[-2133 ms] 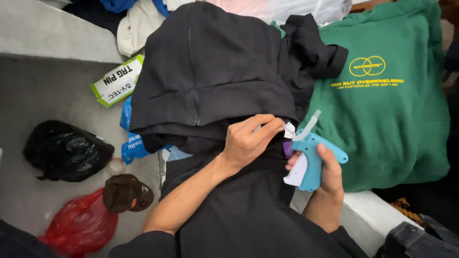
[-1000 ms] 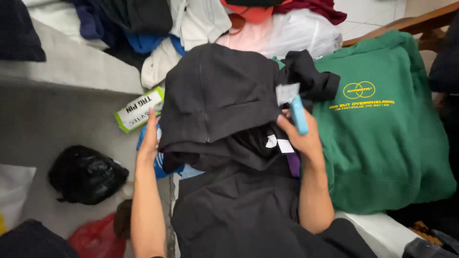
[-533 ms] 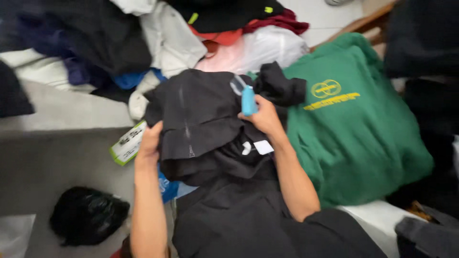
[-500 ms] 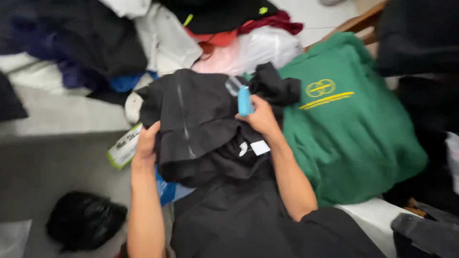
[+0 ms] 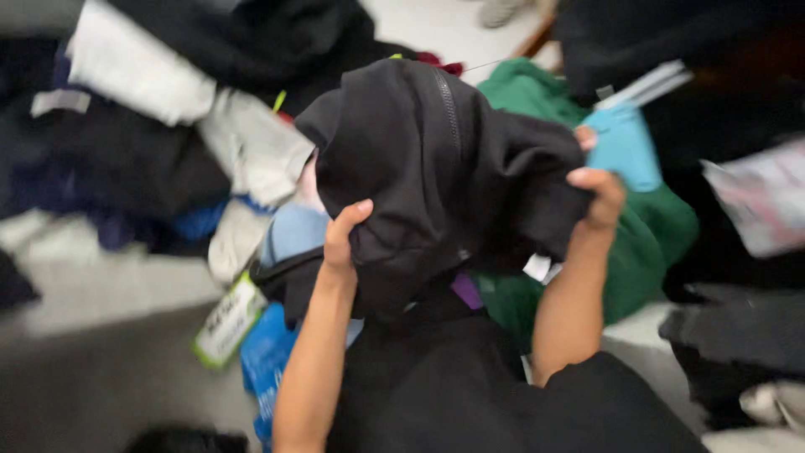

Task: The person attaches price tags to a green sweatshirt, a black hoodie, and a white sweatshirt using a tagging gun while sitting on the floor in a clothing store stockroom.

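Both hands up, lifting the black garment off the pile. Left hand grips its lower left edge, thumb on top, fingers curled under and hidden by the fabric. Right hand is closed on the right edge, fingers hooked over the cloth. The same hand also has the blue tag gun pinned against the garment; the gun's nose points up and right, and its tip is blurred.

Garment is bunched, with its zipper running down the top middle. A white label and a purple tag hang from the underside, between my forearms. More black cloth hangs from there down over my lap.

Behind the garment, a green sweatshirt lies to the right, partly covered by it. Left of it is a heap of clothes: a white piece, a cream piece, a dark navy piece, and a light blue one just beside my left hand. A green-and-white box sits at the edge of the grey surface, below my left forearm, with a blue bag touching it on the right. Far right is a dark pile with a blurred white packet above it. Whole frame is motion-blurred, so I can't read any finer detail.
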